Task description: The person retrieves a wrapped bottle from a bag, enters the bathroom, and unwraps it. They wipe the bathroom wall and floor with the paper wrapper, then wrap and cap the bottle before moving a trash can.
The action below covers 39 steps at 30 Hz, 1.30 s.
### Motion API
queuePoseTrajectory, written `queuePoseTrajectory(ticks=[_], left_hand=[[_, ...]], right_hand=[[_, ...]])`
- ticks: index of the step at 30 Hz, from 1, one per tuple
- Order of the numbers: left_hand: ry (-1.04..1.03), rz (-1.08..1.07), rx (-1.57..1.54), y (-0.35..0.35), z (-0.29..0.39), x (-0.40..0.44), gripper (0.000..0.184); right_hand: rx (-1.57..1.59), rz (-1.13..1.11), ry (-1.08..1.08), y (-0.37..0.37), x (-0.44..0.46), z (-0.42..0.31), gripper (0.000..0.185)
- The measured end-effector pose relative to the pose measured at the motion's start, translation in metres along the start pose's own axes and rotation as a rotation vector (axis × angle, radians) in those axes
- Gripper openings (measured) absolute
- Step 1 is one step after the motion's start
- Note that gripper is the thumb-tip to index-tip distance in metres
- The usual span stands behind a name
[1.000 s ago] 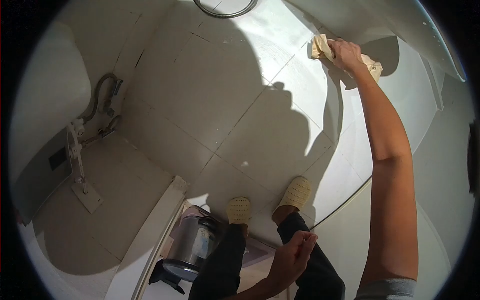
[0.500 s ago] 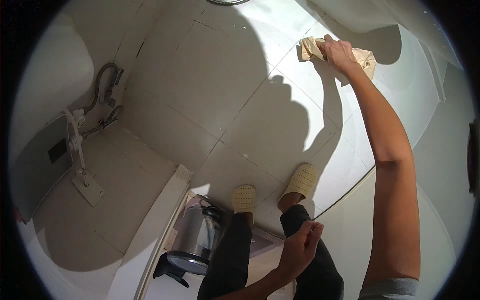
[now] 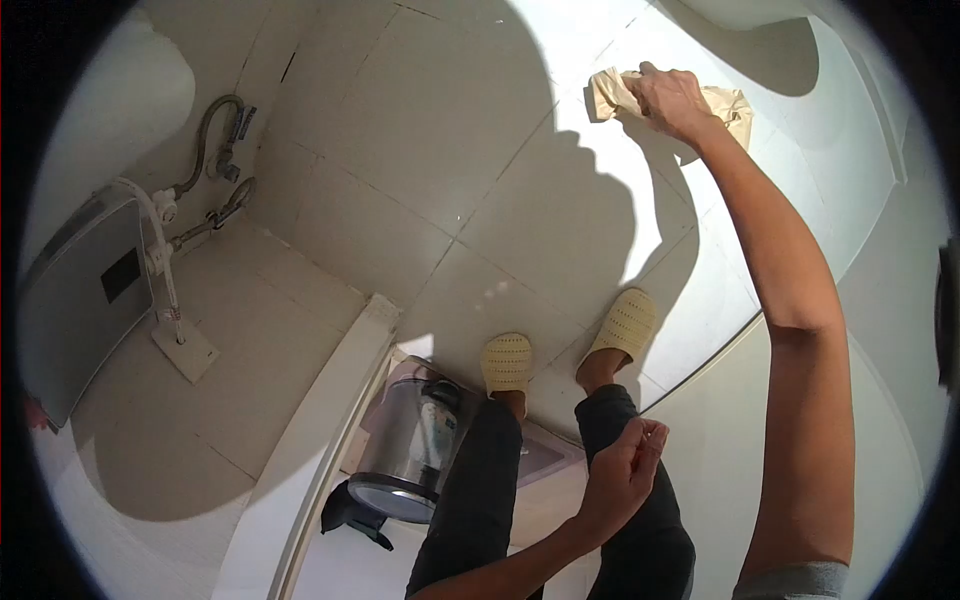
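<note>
My right hand [image 3: 677, 103] is closed on a crumpled cream cloth [image 3: 606, 95], pressed down at the floor, with folds showing on both sides of the fingers. The right arm reaches far forward, and its shadow falls on the tiles beside it. Above my knee, my left hand [image 3: 628, 470] hangs with its fingers curled in, and nothing shows in it. Pale yellow perforated slippers [image 3: 507, 362] cover both my feet on the floor, below dark trousers [image 3: 470, 495].
Tiled floor [image 3: 360, 190] spreads ahead, partly in shadow. A metal pedal bin [image 3: 405, 450] lies near my left leg, beside a white raised sill [image 3: 320, 430]. Hoses and valves [image 3: 205, 150] and a grey panel [image 3: 85, 300] are at left. A curved white edge [image 3: 710, 355] runs at right.
The view has shifted, so the floor, slippers and bin sit higher in the picture. The right hand and cloth have come slightly closer to my feet. The left hand stays curled.
</note>
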<state>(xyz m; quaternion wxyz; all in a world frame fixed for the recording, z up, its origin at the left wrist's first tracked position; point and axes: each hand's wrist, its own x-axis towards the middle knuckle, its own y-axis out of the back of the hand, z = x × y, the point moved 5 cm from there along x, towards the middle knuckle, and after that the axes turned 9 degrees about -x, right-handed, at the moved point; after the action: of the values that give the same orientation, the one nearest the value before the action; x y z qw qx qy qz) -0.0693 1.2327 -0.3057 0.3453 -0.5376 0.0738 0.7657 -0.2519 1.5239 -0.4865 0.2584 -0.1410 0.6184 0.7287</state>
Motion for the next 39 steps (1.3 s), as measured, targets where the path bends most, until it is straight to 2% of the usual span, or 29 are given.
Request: queuePoseTrajectory(ticks=[3,6,8,10,16,20,21,22,23,24,25,26,27,29,34,35,39], left_hand=[[0.039,0.026,-0.080,0.003,-0.005,-0.003,0.022],[-0.026,0.066,-0.103,0.011,-0.012,-0.005,0.021],[0.053,0.090,-0.104,0.017,-0.018,-0.007,0.021],[0.068,0.100,-0.065,0.021,-0.031,-0.008,0.022],[0.086,0.050,0.065,0.023,-0.040,-0.018,0.024],[0.089,0.031,0.137,0.025,-0.039,-0.018,0.027],[0.089,0.034,0.138,0.025,-0.043,-0.019,0.027],[0.027,0.010,0.250,0.023,-0.048,-0.021,0.028],[-0.034,-0.014,0.360,0.020,-0.050,-0.023,0.028],[-0.032,-0.012,0.355,0.021,-0.049,-0.026,0.028],[-0.018,-0.073,0.503,0.018,-0.049,-0.028,0.027],[-0.004,-0.133,0.652,0.015,-0.051,-0.031,0.026],[-0.003,-0.131,0.653,0.015,-0.056,-0.033,0.026],[-0.107,-0.149,0.803,0.009,-0.065,-0.037,0.023],[-0.148,-0.163,0.996,0.005,-0.061,-0.044,0.015],[-0.171,-0.173,1.074,0.003,-0.061,-0.045,0.013],[-0.193,-0.170,1.066,-0.003,-0.070,-0.046,0.007]], right_hand=[[0.076,0.020,0.006,-0.007,-0.012,-0.030,0.031],[0.106,0.039,0.048,-0.032,-0.023,-0.073,0.032],[0.116,0.027,0.082,-0.038,-0.024,-0.099,0.031],[0.341,-0.035,-0.001,-0.041,-0.022,-0.117,0.026],[0.172,0.153,-0.020,-0.006,-0.026,-0.155,0.019],[0.320,0.123,-0.099,-0.003,-0.024,-0.154,0.019],[0.141,0.062,-0.027,-0.001,-0.024,-0.162,0.020],[-0.038,0.000,0.045,0.000,-0.026,-0.171,0.021],[-0.039,0.001,0.050,-0.002,-0.028,-0.180,0.021],[-0.056,0.007,0.088,-0.005,-0.030,-0.193,0.023],[-0.072,0.015,0.124,-0.008,-0.033,-0.205,0.026],[-0.045,-0.062,0.180,-0.007,-0.035,-0.218,0.030],[-0.043,-0.061,0.181,-0.006,-0.037,-0.231,0.030],[-0.135,-0.171,0.264,-0.012,-0.045,-0.263,0.035],[-0.021,-0.185,0.225,-0.016,-0.063,-0.309,0.031],[0.028,-0.168,0.183,-0.014,-0.064,-0.309,0.031],[0.166,-0.231,0.039,-0.021,-0.058,-0.273,0.029]])
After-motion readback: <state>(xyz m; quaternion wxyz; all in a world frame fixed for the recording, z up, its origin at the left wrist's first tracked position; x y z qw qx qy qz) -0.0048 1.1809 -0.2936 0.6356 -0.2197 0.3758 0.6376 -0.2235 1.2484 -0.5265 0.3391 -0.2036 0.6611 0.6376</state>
